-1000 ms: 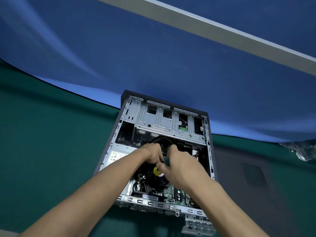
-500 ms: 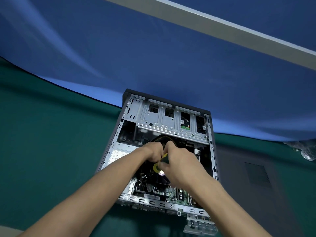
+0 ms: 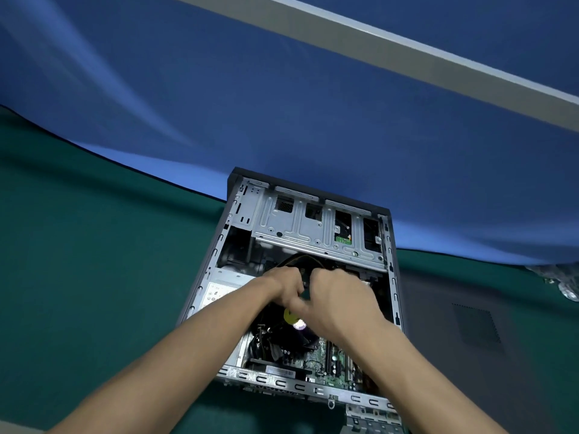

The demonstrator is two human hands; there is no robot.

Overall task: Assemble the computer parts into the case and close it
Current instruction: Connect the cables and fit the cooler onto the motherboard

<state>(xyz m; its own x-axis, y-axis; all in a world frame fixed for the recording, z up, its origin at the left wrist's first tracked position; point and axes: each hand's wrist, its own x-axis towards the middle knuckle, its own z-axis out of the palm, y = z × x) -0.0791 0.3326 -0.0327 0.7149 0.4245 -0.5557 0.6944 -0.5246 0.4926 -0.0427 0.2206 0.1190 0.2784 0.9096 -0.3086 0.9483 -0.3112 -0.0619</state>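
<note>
Working inside the open case (image 3: 393, 277) on the green table (image 3: 94, 261), our left hand (image 3: 283, 285) and right hand (image 3: 336, 300) curl their fingers together around something hidden; the side panel (image 3: 470, 324) waits beside, not mounted.

My hands (image 3: 336, 297) shifted a little deeper into the case (image 3: 393, 277), fingers closing tighter together over the cables. Yellow-tipped tool (image 3: 289, 314) now mostly hidden under my right hand.
</note>
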